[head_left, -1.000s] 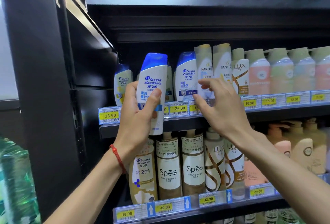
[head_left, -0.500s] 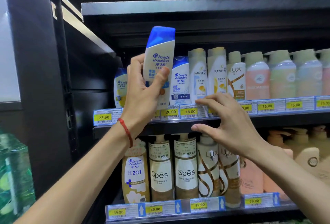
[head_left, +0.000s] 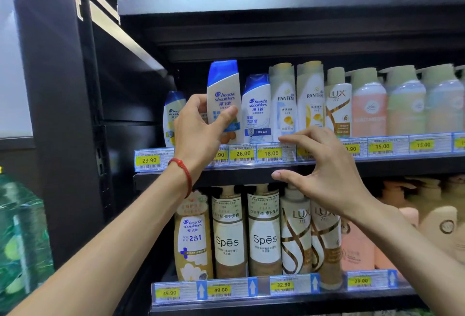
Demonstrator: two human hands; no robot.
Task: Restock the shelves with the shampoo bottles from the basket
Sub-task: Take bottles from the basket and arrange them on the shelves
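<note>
White shampoo bottle (head_left: 222,89) with blue cap, yellow price tags (head_left: 149,160), red wrist cord (head_left: 186,174), black shelving (head_left: 276,44), white-and-gold swirled Lux bottles (head_left: 295,237).

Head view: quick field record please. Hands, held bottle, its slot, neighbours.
left hand: grips the held bottle
held bottle: Head & Shoulders, blue cap, upright
slot: between small bottle and blue-capped neighbour
set down: cannot tell, base hidden by the hand
right hand: fingers spread, holds nothing, in front of price rail
</note>
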